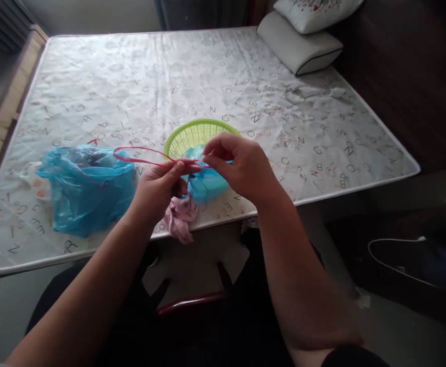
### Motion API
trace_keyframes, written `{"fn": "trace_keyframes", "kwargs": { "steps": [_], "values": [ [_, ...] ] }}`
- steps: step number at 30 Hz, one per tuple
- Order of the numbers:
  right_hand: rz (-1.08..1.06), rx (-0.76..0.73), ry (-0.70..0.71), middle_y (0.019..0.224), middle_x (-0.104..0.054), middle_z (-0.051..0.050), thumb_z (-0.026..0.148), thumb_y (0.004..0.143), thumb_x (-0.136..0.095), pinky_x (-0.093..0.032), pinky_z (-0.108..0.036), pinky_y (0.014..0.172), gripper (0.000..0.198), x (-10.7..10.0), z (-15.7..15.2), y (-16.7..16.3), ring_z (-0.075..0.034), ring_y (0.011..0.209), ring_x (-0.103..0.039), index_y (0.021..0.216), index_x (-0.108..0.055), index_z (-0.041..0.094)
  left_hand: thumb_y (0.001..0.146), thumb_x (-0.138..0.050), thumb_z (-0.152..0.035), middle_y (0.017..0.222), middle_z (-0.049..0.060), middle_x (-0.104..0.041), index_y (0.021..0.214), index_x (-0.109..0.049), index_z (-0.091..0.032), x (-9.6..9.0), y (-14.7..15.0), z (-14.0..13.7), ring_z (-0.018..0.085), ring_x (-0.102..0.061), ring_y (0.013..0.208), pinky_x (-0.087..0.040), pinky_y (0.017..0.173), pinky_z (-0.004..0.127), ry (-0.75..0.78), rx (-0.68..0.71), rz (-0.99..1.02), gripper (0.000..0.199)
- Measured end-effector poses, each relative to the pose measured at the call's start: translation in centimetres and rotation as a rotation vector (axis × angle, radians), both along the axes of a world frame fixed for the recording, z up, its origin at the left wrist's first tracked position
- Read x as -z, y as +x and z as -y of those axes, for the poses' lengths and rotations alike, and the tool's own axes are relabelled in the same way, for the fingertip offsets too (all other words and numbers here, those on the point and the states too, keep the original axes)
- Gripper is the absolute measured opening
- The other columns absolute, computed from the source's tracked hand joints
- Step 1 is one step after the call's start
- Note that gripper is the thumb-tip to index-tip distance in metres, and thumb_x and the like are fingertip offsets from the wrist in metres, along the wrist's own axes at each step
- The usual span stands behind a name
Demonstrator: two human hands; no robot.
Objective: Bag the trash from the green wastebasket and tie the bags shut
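Observation:
Above the near edge of the mattress, a thin red cord [142,149] is held between my two hands. My left hand [160,182] is closed on it, thumb against the fingers, and a long loop of the cord sticks out to the left. With fingertips pinched, my right hand [241,162] grips the cord's other end, where a short blue bit also shows; the exact hold is partly hidden. Behind and below the hands are a blue plastic bag [209,187] and a green plastic basket [177,135]. Under my left hand, a pink cloth [180,219] hangs over the edge.
A larger blue plastic bag [88,199] stands open on the left, with red cord across it. The mattress [131,86] has a letter-print cover. At the far right lie a pillow [299,43] and a cushion [314,12]. A dark stool with a red edge [190,302] is below.

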State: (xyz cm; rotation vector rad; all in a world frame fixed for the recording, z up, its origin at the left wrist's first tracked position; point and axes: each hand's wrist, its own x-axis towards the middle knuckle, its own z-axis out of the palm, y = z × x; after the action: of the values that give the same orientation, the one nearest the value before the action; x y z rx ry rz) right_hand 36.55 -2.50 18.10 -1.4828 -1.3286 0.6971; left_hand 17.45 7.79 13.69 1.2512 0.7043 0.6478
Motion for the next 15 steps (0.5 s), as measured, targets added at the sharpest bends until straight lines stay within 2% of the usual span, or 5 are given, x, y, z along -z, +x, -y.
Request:
{"fn": "trace_keyframes", "kwargs": {
  "steps": [3, 5, 9, 12, 15],
  "values": [
    [-0.205, -0.135, -0.081, 0.092, -0.065, 0.0, 0.032, 0.096, -0.071, -0.056, -0.028, 0.069, 0.011, 0.3, 0.0, -0.4, -0.013, 0.078, -0.066, 0.096, -0.067, 0.022, 0.09, -0.085, -0.049, 0.091, 0.007, -0.081, 0.107, -0.082, -0.02, 0.1, 0.3, 0.2, 0.008, -0.058, 0.052, -0.049, 0.049, 0.022, -0.02, -0.107, 0.064, 0.034],
    [-0.311, -0.253, -0.14, 0.089, -0.066, 0.001, 0.033, 0.095, -0.073, -0.056, -0.026, 0.063, 0.014, 0.8, -0.1, -0.8, -0.012, 0.07, -0.065, 0.094, -0.065, 0.022, 0.089, -0.087, -0.048, 0.085, 0.005, -0.079, 0.106, -0.081, -0.02, 0.0, 0.5, 0.3, 0.007, -0.056, 0.05, -0.047, 0.047, 0.02, -0.09, -0.115, 0.112, 0.033],
    [-0.349, -0.405, -0.222, 0.084, -0.066, 0.001, 0.03, 0.095, -0.072, -0.059, -0.027, 0.063, 0.013, 1.7, -0.5, -1.2, -0.012, 0.07, -0.066, 0.092, -0.063, 0.021, 0.095, -0.084, -0.044, 0.079, 0.0, -0.073, 0.102, -0.079, -0.021, -0.3, 0.5, -0.1, 0.002, -0.044, 0.042, -0.041, 0.04, 0.016, -0.287, -0.07, 0.178, 0.025],
    [-0.218, -0.295, -0.126, 0.092, -0.069, -0.002, 0.03, 0.095, -0.072, -0.062, -0.029, 0.077, 0.013, 1.9, -0.7, -0.7, -0.016, 0.088, -0.068, 0.091, -0.064, 0.021, 0.098, -0.081, -0.037, 0.073, -0.003, -0.065, 0.095, -0.076, -0.021, -1.0, 0.4, -0.5, 0.001, -0.042, 0.043, -0.039, 0.04, 0.011, -0.391, -0.074, 0.231, 0.017],
    [-0.063, -0.067, 0.068, 0.12, -0.069, -0.007, 0.029, 0.097, -0.068, -0.06, -0.036, 0.098, 0.007, 1.4, -0.7, -0.1, -0.022, 0.12, -0.064, 0.099, -0.067, 0.022, 0.098, -0.081, -0.031, 0.068, -0.004, -0.058, 0.088, -0.075, -0.02, -1.7, 0.1, -0.5, 0.002, -0.049, 0.047, -0.043, 0.044, 0.011, -0.426, -0.057, 0.256, 0.016]
  ]
}}
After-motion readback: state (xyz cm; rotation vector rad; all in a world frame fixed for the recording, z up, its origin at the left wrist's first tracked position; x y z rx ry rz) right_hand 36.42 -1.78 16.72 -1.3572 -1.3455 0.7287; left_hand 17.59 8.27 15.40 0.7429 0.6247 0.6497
